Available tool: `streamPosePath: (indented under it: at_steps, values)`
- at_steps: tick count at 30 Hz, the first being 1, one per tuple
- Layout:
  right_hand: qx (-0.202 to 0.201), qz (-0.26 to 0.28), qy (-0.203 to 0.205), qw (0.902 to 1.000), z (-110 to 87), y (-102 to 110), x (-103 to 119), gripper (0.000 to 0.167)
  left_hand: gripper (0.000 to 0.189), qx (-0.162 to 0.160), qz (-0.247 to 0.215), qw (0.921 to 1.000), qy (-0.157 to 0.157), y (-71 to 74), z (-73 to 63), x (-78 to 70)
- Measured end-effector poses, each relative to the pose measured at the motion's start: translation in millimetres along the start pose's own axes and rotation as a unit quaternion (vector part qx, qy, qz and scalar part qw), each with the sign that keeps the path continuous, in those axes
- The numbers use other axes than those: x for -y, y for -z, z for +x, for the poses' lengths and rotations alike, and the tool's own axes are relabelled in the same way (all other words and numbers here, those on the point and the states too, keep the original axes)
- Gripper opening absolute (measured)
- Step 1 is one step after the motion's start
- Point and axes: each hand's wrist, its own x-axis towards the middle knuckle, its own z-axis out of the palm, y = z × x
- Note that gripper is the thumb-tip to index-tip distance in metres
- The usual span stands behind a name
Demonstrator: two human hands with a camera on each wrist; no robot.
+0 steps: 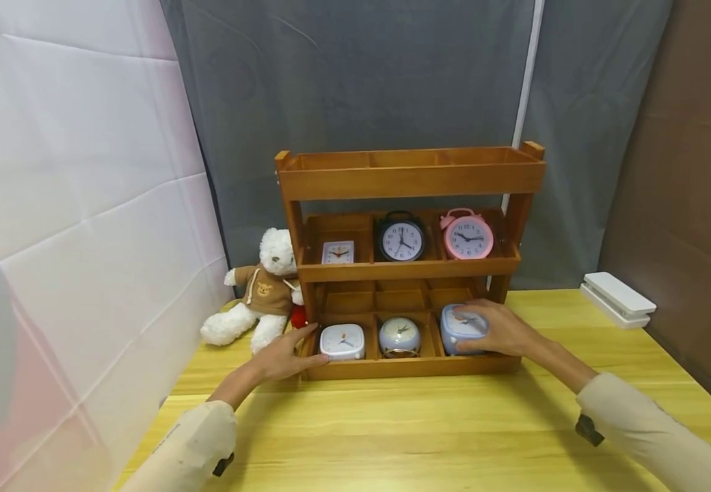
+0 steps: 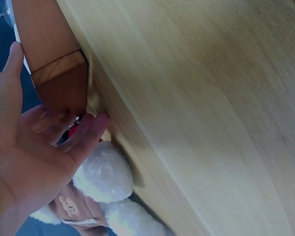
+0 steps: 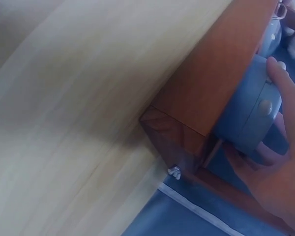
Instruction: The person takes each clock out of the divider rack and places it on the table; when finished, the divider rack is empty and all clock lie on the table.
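A brown wooden shelf (image 1: 413, 183) with three divided tiers stands on the table. My right hand (image 1: 498, 329) grips a blue alarm clock (image 1: 456, 322) in the bottom tier's right compartment, thumb at the front, fingers over the top. In the right wrist view that clock (image 3: 250, 105) sits behind the front board. My left hand (image 1: 283, 354) holds the shelf's lower left corner; its thumb reaches the front board beside a white alarm clock (image 1: 342, 339), its fingers lie along the side (image 2: 64, 91). A round bluish-grey clock (image 1: 399, 335) occupies the bottom middle compartment.
The middle tier holds a small pale square clock (image 1: 338, 252), a black alarm clock (image 1: 401, 237) and a pink alarm clock (image 1: 468, 236). A white teddy bear (image 1: 269, 294) in a brown top sits left of the shelf. A white device (image 1: 618, 298) lies at the right.
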Motion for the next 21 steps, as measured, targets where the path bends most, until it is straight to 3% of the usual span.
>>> streamPosePath:
  at_steps: [10,21]
  values:
    - [-0.008,-0.013,-0.012,0.9998,1.1,28.5,7.8,0.068,0.095,0.000,0.004,0.9999,0.015,-0.7,3.0,1.5]
    - [-0.024,-0.033,-0.021,0.9990,-17.5,61.0,-2.8,0.071,0.091,-0.002,-0.004,0.9999,0.011,1.1,2.7,0.2]
